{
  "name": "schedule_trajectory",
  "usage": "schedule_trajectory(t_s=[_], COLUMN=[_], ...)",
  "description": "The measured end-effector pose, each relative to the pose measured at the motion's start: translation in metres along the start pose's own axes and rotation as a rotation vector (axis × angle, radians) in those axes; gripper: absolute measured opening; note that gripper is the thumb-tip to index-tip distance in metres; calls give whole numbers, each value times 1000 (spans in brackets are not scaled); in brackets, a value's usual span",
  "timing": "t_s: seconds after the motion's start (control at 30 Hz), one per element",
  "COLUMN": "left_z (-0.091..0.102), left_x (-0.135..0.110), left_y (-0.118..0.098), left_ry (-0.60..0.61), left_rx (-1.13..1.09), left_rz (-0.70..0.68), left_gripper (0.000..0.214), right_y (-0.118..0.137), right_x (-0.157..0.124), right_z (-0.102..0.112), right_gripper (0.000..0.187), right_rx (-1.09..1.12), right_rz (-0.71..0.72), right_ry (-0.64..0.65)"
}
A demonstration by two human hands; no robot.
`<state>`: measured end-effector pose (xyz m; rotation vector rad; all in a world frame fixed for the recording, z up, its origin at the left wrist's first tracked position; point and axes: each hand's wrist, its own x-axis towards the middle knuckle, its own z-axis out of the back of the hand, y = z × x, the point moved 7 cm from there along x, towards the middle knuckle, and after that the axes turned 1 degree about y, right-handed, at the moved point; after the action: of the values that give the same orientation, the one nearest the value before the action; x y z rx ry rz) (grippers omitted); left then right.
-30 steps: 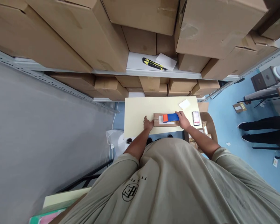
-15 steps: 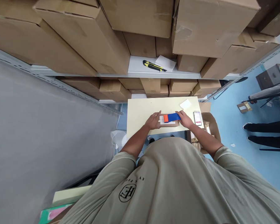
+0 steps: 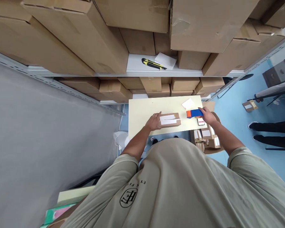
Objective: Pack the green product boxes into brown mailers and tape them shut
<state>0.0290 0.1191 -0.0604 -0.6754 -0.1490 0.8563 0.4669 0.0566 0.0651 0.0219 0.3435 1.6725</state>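
A small cardboard box [image 3: 169, 124] with white labels along its top lies on the pale table [image 3: 140, 109]. My left hand [image 3: 154, 122] grips the left end of this box, fingers over its edge. To the right, my right hand [image 3: 207, 115] is closed around the blue end of a blue-and-orange tape dispenser [image 3: 195, 113]. Its orange end points left toward the box, with a gap between them. Just below the dispenser, a phone [image 3: 201, 122] with a lit screen lies partly covered. White paper [image 3: 188, 104] rests behind the dispenser.
Shelves [image 3: 85, 75] full of cardboard boxes stand beyond the table. A yellow-and-black utility knife [image 3: 154, 64] lies on the upper shelf beside white paper. At the table's right, a large carton [image 3: 218, 122] holds several labelled parcels. Another person's legs [image 3: 273, 125] are far right.
My right hand has carried the tape dispenser off the box toward the right, over the phone. The box's labelled top is now uncovered. My left hand stays at the box's left end.
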Motion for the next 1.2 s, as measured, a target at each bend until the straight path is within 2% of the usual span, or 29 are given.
schedule_trajectory(t_s=[0.07,0.13,0.3,0.47,0.6,0.67,0.73,0.83,0.9,1.03,1.2], left_z=[0,1,1,7,8,2,-8,-34,-49,-58,-58], left_x=[1,2,0,-2,3,12,26,47,56,60,55], left_y=[0,-2,-10,-17,-25,-38,-59,-95,-107,-106,-99], left_ry=[7,8,63,159,215,217,199,218,240,197,165], left_rx=[11,21,116,266,371,402,397,375,371,346,309], left_rz=[1,-5,-3,38,88,103,69,-55,-82,-80,-102], left_gripper=[140,140,139,136,138,144,148,145,138,114,106], right_y=[-11,-9,19,49,71,82,92,103,109,120,133], right_x=[-5,-6,-1,4,12,16,19,22,23,26,33], right_z=[0,-4,-17,-21,-27,-30,-32,-31,-29,-34,-66], right_gripper=[69,70,75,76,76,75,74,72,70,60,50], right_rx=[-42,-72,-186,-345,-342,-327,-324,-337,-343,-321,-219], right_rz=[-26,-24,1,40,48,82,122,172,205,231,179], right_ry=[16,25,92,186,226,239,247,252,252,254,283])
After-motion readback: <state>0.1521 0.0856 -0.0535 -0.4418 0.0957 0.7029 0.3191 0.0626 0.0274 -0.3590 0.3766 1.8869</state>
